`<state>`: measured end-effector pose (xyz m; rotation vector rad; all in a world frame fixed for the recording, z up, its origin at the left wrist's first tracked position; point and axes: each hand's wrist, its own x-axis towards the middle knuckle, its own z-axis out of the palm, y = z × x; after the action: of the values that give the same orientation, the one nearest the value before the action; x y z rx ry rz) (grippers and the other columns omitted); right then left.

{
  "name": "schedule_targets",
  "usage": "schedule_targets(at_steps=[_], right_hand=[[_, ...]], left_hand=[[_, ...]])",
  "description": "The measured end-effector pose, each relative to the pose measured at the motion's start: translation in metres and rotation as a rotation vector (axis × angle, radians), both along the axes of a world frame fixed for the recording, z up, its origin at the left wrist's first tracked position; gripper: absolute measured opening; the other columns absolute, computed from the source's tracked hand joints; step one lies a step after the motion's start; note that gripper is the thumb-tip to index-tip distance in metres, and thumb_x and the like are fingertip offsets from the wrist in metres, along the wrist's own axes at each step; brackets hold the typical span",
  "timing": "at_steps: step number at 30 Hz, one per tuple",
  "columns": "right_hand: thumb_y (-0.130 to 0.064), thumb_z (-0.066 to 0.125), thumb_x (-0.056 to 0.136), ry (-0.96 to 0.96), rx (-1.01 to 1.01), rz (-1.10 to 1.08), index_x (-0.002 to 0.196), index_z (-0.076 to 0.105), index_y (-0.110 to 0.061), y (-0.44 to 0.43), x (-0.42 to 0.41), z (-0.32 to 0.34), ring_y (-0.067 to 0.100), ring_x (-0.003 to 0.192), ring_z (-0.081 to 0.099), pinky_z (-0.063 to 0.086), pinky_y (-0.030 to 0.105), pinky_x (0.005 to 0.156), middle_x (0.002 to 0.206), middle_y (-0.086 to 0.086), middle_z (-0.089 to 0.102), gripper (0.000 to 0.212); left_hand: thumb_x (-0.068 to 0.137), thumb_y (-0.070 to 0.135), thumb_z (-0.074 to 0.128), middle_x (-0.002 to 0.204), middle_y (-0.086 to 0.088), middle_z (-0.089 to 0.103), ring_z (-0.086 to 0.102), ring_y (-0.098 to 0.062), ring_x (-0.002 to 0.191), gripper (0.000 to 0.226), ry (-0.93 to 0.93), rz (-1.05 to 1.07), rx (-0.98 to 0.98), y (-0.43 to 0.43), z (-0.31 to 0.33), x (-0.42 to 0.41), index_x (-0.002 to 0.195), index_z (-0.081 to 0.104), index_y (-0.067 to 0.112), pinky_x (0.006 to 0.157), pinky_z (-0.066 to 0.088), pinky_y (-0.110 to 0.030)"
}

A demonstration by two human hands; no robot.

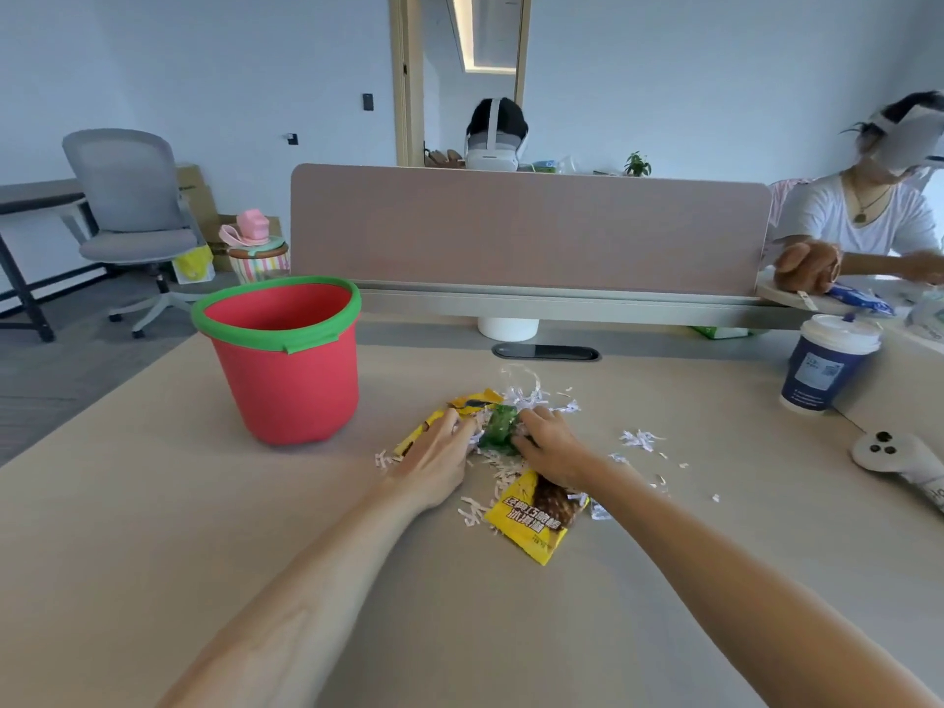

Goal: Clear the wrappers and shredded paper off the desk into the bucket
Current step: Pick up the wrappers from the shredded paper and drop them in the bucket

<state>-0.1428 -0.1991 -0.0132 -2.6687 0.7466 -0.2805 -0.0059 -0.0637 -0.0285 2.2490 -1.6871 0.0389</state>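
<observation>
A red bucket [286,370] with a green rim stands on the beige desk [153,503], left of centre. To its right lies a pile of white shredded paper [528,398] with a green wrapper [498,426] in the middle. My left hand [439,462] rests palm down on a yellow wrapper [472,401] at the pile's left side. My right hand [551,444] presses on the pile from the right, fingers against the green wrapper. A second yellow wrapper [539,518] lies just in front of my right wrist. Loose shreds [638,441] are scattered further right.
A blue paper cup [825,365] with a white lid stands at the desk's right side, and a white controller [899,454] lies near the right edge. A pink divider panel [526,227] closes the desk's far side. Two people sit beyond it.
</observation>
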Motion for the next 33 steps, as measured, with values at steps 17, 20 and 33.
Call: schedule_targets(at_steps=[17,20,33], right_hand=[[-0.015,0.043,0.095,-0.537,0.186,0.08,0.093,0.044,-0.004,0.033,0.071,0.163,0.022,0.076,0.046,0.037,0.034,0.068,0.087,0.01,0.052,0.012],[-0.017,0.043,0.094,-0.532,0.247,0.158,0.104,0.048,-0.002,0.054,0.113,0.187,0.024,0.082,0.05,0.042,0.037,0.074,0.094,0.011,0.057,0.018],[-0.018,0.059,0.084,-0.206,0.258,0.246,0.101,0.064,-0.006,0.113,0.236,0.178,0.023,0.082,0.055,0.043,0.031,0.07,0.092,0.009,0.061,0.021]], left_hand=[[0.087,-0.009,0.035,0.103,-0.006,0.03,0.046,-0.03,0.086,0.027,0.073,0.144,-0.424,0.033,0.19,0.034,0.111,0.044,0.0,0.075,0.039,-0.041],[0.092,-0.006,0.039,0.108,-0.012,0.035,0.048,-0.031,0.1,0.025,0.052,0.28,-0.489,0.05,0.219,0.07,0.115,0.045,-0.002,0.08,0.036,-0.037],[0.096,0.02,0.047,0.103,-0.016,0.051,0.048,-0.025,0.085,0.026,0.26,0.482,-0.073,0.095,0.193,0.177,0.115,0.048,0.003,0.068,0.036,-0.032]])
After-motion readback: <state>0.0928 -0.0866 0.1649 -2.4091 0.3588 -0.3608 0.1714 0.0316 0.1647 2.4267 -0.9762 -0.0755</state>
